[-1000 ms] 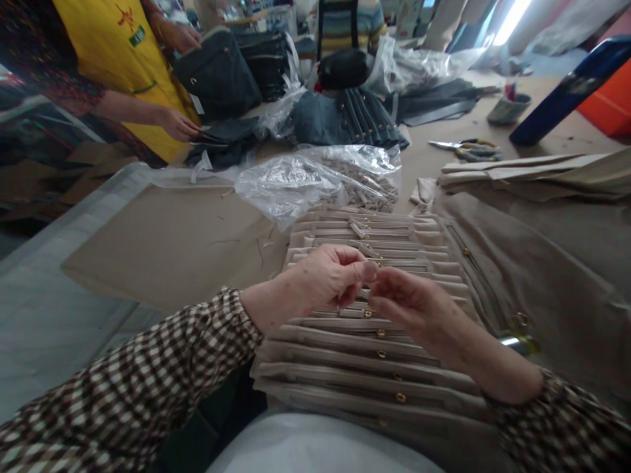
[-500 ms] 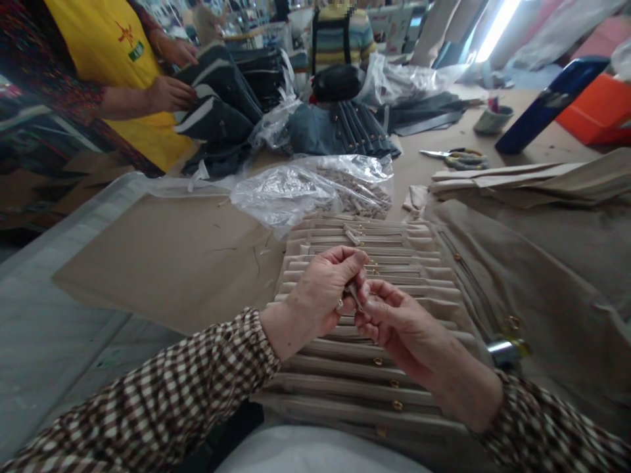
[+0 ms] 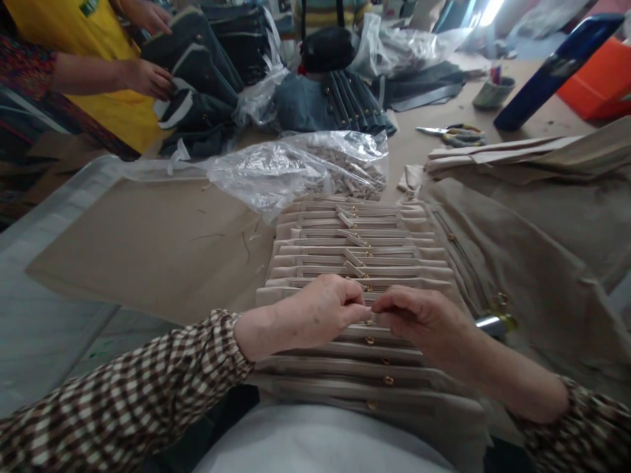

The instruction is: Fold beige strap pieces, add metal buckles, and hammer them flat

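Note:
Overlapping beige fabric pieces with zippers [image 3: 290, 272] lie in a row in front of me. Small gold rings sit on their sliders, and several far ones carry a short beige fabric pull [image 3: 354, 257]. Over the middle of the row, my left hand [image 3: 308, 314] is closed in a pinch, its fingertips almost meeting those of my right hand [image 3: 426, 322]. My right hand is also pinched, at the same zipper. Between them the fingers mostly hide a small zipper pull. Nearer me, the zippers show gold rings [image 3: 388, 380] without fabric pulls.
A clear plastic bag [image 3: 266, 172] of small beige pieces lies beyond the row. Scissors [image 3: 456, 135], a small pot [image 3: 493, 90] and a blue upright object [image 3: 557, 72] stand farther right. Beige fabric [image 3: 522, 230] is heaped at right. A co-worker's hands [image 3: 148, 79] handle dark bags.
The view has tipped down. My hands have come down onto the zipper row from above it, with the beige piece now hidden in the fingers. My right hand has turned palm down.

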`<state>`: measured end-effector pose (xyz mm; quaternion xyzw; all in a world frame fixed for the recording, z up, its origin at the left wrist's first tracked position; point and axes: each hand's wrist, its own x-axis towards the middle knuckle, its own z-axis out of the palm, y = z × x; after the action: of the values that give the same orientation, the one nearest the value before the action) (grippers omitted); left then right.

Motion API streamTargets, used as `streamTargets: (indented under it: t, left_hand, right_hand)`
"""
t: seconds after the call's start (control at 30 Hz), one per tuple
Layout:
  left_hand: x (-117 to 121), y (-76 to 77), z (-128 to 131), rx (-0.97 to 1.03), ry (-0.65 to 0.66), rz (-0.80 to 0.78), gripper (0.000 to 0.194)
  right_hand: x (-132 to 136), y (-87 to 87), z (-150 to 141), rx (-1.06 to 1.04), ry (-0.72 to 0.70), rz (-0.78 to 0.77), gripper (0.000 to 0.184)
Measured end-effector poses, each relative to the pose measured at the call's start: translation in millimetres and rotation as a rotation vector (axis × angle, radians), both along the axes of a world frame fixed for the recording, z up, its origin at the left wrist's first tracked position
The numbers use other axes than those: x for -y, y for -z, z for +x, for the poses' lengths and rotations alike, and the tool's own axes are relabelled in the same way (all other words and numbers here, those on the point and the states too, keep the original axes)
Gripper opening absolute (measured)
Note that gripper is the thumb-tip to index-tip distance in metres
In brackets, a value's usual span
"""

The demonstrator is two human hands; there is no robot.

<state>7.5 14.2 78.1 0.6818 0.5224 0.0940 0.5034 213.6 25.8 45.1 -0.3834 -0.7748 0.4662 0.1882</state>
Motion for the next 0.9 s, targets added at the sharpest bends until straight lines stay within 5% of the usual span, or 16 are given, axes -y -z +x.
streamTargets:
  t: [0.2,0.63,0.8,0.9]
  left_hand:
    - [-4,8.8,6,-0.208,0.184,0.159,0.029]
    - [-1,16.1,10,-0.399,0.277,0.249,0.03]
    - [-2,15.2,1,-0.364,0.172,0.226,0.024]
    - [-5,8.2,-2,-0.105,-0.002,0.065,0.028]
  right_hand:
    - [4,17.5,6,0.231,-0.15,0.232,0.016]
    - [3,21.6,-3,0.385,-0.138,0.245,0.014]
    - [1,17.3,-6,0.407,-0.116,0.239,0.014]
    - [1,9.8,-8,0.24,-0.075,0.315,0.014]
